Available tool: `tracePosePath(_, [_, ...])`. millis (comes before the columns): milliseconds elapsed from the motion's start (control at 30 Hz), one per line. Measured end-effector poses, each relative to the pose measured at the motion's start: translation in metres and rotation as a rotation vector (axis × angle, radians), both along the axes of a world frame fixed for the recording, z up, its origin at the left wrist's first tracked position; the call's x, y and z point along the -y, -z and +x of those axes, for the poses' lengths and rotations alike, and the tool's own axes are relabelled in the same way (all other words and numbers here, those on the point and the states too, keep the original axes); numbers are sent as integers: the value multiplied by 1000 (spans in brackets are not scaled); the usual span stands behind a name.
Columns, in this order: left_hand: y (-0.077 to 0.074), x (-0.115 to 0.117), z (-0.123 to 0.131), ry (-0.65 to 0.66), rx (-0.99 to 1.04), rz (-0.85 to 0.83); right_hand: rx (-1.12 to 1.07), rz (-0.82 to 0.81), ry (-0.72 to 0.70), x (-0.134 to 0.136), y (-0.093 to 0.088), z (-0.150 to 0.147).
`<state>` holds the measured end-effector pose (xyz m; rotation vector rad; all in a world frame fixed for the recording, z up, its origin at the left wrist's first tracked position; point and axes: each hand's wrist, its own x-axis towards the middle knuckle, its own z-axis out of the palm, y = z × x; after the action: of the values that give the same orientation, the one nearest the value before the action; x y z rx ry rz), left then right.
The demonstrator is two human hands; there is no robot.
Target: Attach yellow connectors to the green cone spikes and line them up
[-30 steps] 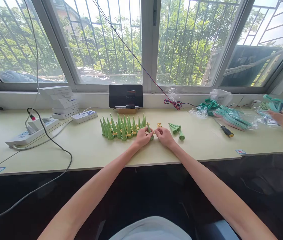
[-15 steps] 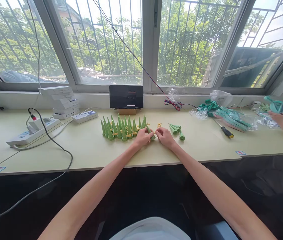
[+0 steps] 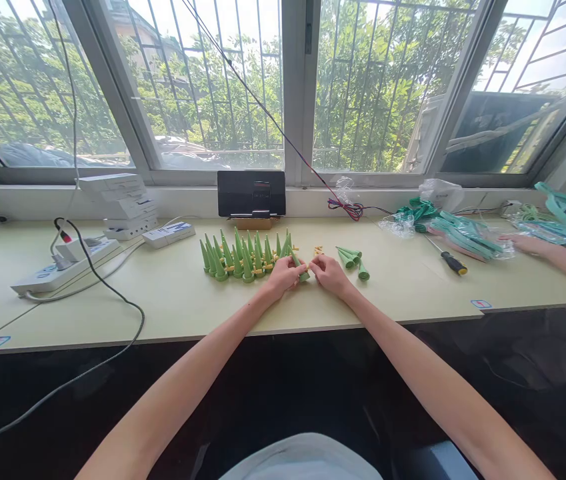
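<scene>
My left hand is closed round a green cone, which leans with its tip up and to the left. Right beside it, my right hand pinches a small yellow piece against the cone's side; the fingers hide most of that piece. Several green cones stand upright in a cluster to the left, with yellow bits around their lower parts. To the right lie several loose green cones on their sides. A few small yellow pieces rest on the table just behind my right hand.
A tablet stands against the window sill. On the left are a power strip, white boxes and a dark cable. A screwdriver and bagged green straps lie right, near another person's hand.
My hands stay nearly in place, still on the cone and yellow piece. At the far right, the other person's hand has moved down and left onto the table beside the bags.
</scene>
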<state>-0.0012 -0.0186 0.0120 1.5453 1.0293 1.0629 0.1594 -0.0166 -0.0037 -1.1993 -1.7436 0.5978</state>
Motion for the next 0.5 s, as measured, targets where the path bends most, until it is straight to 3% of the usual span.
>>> tracePosePath(167, [4, -3, 1, -66, -212, 365, -1, 23, -10, -1, 1, 1])
tracePosePath(500, [8, 4, 3, -89, -490, 727, -232, -119, -144, -5, 6, 4])
